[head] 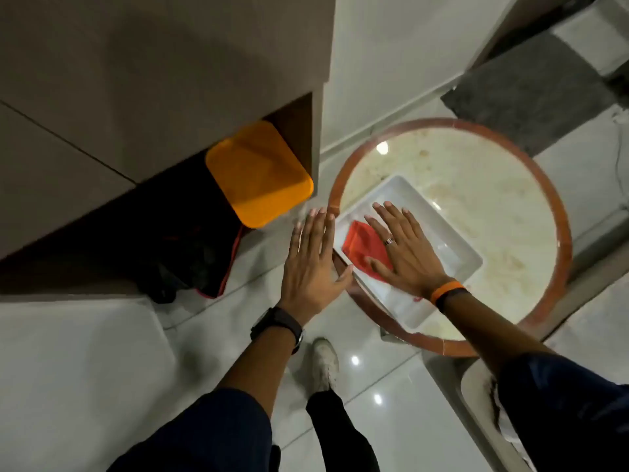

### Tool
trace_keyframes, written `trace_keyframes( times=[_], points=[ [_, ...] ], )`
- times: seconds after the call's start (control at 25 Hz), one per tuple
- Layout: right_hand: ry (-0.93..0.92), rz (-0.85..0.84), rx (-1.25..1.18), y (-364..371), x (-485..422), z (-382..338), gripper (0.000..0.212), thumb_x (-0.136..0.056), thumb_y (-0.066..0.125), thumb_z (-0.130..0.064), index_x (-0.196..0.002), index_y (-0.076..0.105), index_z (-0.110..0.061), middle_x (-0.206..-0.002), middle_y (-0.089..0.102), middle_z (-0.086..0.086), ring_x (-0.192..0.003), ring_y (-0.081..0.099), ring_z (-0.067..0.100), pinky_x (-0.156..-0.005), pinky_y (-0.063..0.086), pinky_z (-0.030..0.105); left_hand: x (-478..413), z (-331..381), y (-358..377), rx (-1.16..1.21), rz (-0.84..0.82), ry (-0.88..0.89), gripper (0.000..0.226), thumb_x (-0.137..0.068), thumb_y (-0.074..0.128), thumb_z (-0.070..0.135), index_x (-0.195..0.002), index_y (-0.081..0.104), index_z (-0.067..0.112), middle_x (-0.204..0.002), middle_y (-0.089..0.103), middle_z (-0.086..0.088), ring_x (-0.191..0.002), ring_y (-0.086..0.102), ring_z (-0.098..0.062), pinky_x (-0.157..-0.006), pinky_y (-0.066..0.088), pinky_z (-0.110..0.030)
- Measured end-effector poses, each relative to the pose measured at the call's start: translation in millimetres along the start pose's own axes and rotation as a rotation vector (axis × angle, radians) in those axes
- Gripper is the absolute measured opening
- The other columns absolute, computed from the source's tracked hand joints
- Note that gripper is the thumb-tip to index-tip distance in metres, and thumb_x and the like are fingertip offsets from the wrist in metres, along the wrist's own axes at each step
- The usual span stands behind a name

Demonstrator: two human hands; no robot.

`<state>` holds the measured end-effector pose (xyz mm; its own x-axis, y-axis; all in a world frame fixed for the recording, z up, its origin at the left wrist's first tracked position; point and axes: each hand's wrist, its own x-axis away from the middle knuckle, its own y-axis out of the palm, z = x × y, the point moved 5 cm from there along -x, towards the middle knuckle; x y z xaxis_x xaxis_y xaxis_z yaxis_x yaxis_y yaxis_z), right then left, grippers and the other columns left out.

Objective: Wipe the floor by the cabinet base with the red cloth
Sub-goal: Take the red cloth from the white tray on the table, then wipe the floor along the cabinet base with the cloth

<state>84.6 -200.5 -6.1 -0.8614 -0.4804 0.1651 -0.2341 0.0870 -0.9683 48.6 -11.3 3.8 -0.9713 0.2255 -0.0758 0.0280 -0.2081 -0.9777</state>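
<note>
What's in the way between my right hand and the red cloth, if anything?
Nothing visible. The right hand is spread open directly over the red cloth, which lies in the white tray on the round table. Whether the fingers touch the cloth cannot be told. The left hand hovers open beside the tray.

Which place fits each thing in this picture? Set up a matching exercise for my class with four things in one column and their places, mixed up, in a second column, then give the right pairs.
Things
1. red cloth
2. white tray
3. orange lid
4. left hand

Places
A. at the opening under the cabinet
B. on the round table
C. spread flat above the floor, beside the table's edge
D. in the tray, partly under the right hand

Pairs: 1-D, 2-B, 3-A, 4-C
</note>
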Motion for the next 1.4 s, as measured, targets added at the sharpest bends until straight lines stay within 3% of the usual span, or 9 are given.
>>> trace_keyframes(
  times=[0.24,0.48,0.64,0.72,0.88,1.0,1.2,1.32,1.4],
  points=[
    [-0.243,-0.182,0.119,79.4,4.7,41.2,0.064,-0.106,0.042,-0.041,-0.165,0.021,-0.025,-0.175,0.013,0.011,-0.162,0.01,0.034,-0.13,0.017,0.058,22.9,24.5,80.9,0.021,-0.189,-0.173,0.106,-0.092,0.039,0.077,-0.164,0.021,0.002,-0.172,0.012,-0.019,-0.161,0.015,-0.032,-0.131,0.017,-0.045],
    [-0.316,-0.292,0.11,90.0,-6.5,56.1,0.061,-0.106,0.039,-0.048,-0.164,0.022,-0.034,-0.175,0.017,0.008,-0.162,0.013,0.035,-0.129,0.023,0.059,24.2,30.5,100.7,0.064,-0.224,-0.246,0.112,-0.09,0.037,0.081,-0.164,0.015,0.001,-0.172,0.007,-0.019,-0.162,0.013,-0.03,-0.131,0.017,-0.044],
    [-0.265,-0.125,0.011,86.0,-6.0,52.2,0.047,-0.102,0.06,-0.033,-0.149,0.056,-0.025,-0.16,0.048,0.017,-0.15,0.041,0.043,-0.114,0.042,0.058,20.9,29.6,101.9,0.042,-0.199,-0.248,0.111,-0.09,0.035,0.082,-0.164,0.015,0.001,-0.172,0.008,-0.018,-0.162,0.013,-0.03,-0.13,0.019,-0.045],
    [-0.241,-0.02,-0.034,84.4,-4.9,47.2,0.037,-0.103,0.054,-0.026,-0.135,0.07,-0.017,-0.143,0.063,0.021,-0.133,0.057,0.047,-0.1,0.051,0.054,19.7,26.9,101.2,0.025,-0.204,-0.242,0.112,-0.09,0.035,0.083,-0.164,0.015,0.002,-0.172,0.009,-0.018,-0.162,0.013,-0.03,-0.13,0.018,-0.044],
    [-0.199,0.058,-0.083,68.4,-9.4,31.9,0.029,-0.098,0.062,0.002,-0.124,0.075,-0.001,-0.114,0.071,0.028,-0.1,0.068,0.049,-0.078,0.056,0.051,20.4,21.6,94.7,0.014,-0.187,-0.189,0.111,-0.09,0.035,0.082,-0.163,0.02,-0.001,-0.171,0.012,-0.02,-0.161,0.015,-0.032,-0.13,0.017,-0.045],
    [-0.158,0.147,-0.097,32.2,-12.7,19.9,0.03,-0.098,0.065,0.001,-0.127,0.071,0.004,-0.11,0.07,0.032,-0.095,0.067,0.05,-0.078,0.057,0.051,24.9,7.8,83.8,0.03,-0.14,-0.183,0.109,-0.09,0.037,0.08,-0.162,0.026,-0.002,-0.17,0.019,-0.019,-0.16,0.021,-0.031,-0.13,0.019,-0.046],
    [-0.108,0.384,-0.26,-16.8,-17.5,-46.4,0.029,-0.102,0.061,-0.013,-0.126,0.071,0.0,-0.11,0.07,0.025,-0.097,0.064,0.043,-0.082,0.053,0.045,56.4,-53.8,64.7,-0.039,-0.145,-0.208,0.108,-0.092,0.038,0.078,-0.163,0.021,-0.001,-0.171,0.015,-0.019,-0.161,0.017,-0.033,-0.129,0.019,-0.049],
    [-0.043,0.325,-0.45,21.3,-23.2,-120.3,0.032,-0.101,0.062,-0.017,-0.13,0.069,-0.006,-0.121,0.068,0.019,-0.11,0.06,0.035,-0.094,0.05,0.039,96.1,-110.6,59.8,-0.112,-0.199,-0.21,0.108,-0.094,0.032,0.08,-0.163,0.018,-0.002,-0.172,0.011,-0.02,-0.161,0.014,-0.034,-0.129,0.017,-0.051],
    [0.041,0.233,-0.574,77.3,-25.5,-171.8,0.033,-0.099,0.064,-0.018,-0.13,0.069,-0.01,-0.128,0.068,0.013,-0.116,0.058,0.028,-0.098,0.045,0.032,138.4,-155.7,69.4,-0.187,-0.344,-0.206,0.11,-0.093,0.03,0.081,-0.164,0.011,-0.001,-0.172,0.004,-0.019,-0.162,0.008,-0.033,-0.129,0.015,-0.052]
  ],
)
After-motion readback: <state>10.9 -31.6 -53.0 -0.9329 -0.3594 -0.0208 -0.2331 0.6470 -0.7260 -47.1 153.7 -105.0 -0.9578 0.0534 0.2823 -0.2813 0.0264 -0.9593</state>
